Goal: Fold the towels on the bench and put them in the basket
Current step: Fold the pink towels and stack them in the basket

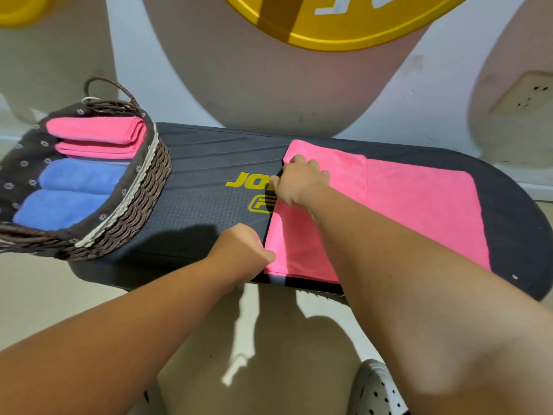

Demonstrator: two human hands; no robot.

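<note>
A pink towel [419,214] lies flat on the right half of the black bench [206,175], with a fold line showing across it. My left hand [244,248] pinches the towel's near left corner at the bench's front edge. My right hand [299,181] grips the towel's far left corner, fingers curled over the edge. A woven brown basket [143,202] with a dark flowered liner stands on the bench's left end. Inside it lie two folded pink towels [98,136] and two rolled blue towels [74,193].
The wall rises just behind the bench, with a socket [529,94] at the right. A yellow round sign [338,22] hangs overhead. Below the bench's front edge are pale floor and a spotted white shoe [377,390].
</note>
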